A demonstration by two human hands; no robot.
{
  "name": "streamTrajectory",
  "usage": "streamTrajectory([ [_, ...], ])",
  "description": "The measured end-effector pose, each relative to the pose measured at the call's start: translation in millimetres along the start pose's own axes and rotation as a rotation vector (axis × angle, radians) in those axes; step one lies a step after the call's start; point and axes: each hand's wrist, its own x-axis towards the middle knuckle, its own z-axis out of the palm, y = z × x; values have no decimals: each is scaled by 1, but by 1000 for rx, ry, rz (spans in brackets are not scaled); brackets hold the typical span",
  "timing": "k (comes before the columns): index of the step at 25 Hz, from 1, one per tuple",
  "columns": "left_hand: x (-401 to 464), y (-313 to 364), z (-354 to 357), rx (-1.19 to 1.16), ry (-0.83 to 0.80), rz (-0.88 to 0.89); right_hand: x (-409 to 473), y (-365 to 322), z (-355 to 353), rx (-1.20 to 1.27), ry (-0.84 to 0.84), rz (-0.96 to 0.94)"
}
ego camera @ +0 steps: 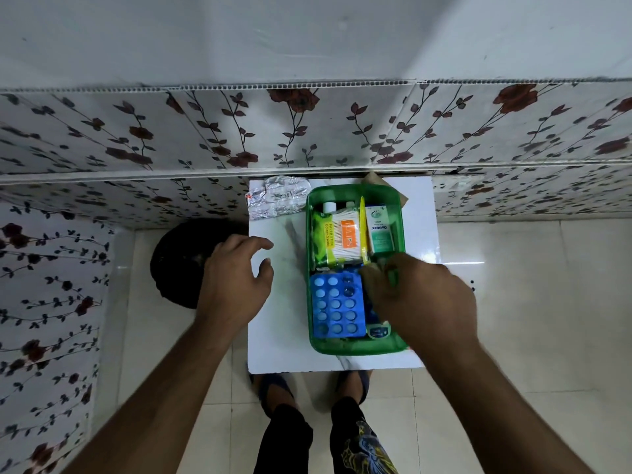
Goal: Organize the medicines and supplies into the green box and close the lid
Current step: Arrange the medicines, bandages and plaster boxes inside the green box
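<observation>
Mid-packing: right hand (420,299) blurred inside green box (355,348), grip unclear; left hand (236,278) open, empty. Next: foil strips (278,196) on table (273,350).

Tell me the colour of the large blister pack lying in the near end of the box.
Blue blister pack, with pale round pills, seen in the head view.

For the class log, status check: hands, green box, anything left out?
Left hand open, hovering over white table. Right hand inside green plastic box, grip unclear. Silver foil blister strips outside the box. No lid on.
</observation>
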Motion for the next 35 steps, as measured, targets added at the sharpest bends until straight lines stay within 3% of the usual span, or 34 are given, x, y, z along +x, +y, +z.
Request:
streamTrajectory([
  [2, 17, -5, 3, -49, 7, -21, 26, 11, -11, 209, 98, 140],
  [5, 61, -15, 17, -179, 15, -248, 88, 32, -5, 389, 174, 217],
  [8, 94, -14, 31, -305, 39, -477, 139, 39, 18, 398, -43, 166],
  [11, 101, -13, 36, -257, 63, -504, 160, 40, 27, 329, -185, 136],
  [16, 101, -22, 26, -339, 194, -590, 159, 45, 33, 296, -218, 87],
  [18, 91, -20, 2, -527, 266, -588, 153, 48, 27, 328, -215, 102],
  [20, 73, -9, -38, -694, 312, -531, 138, 51, 14, 355, -157, 146],
  [22, 54, 12, -73, -703, 278, -409, 119, 54, 3, 388, -54, 216],
  [25, 27, 64, -79, -650, -27, -201, 89, 56, -12, 472, 37, 285],
  [27, 13, 90, -57, -452, -234, -82, 72, 54, -18, 493, 60, 301],
  [29, 7, 99, -28, -200, -329, 35, 58, 51, -22, 511, 49, 310],
  [33, 8, 93, -1, 343, -299, 282, 37, 44, -25, 544, 7, 310],
  [35, 4, 91, 2, 462, -247, 382, 29, 43, -24, 551, -8, 312],
])
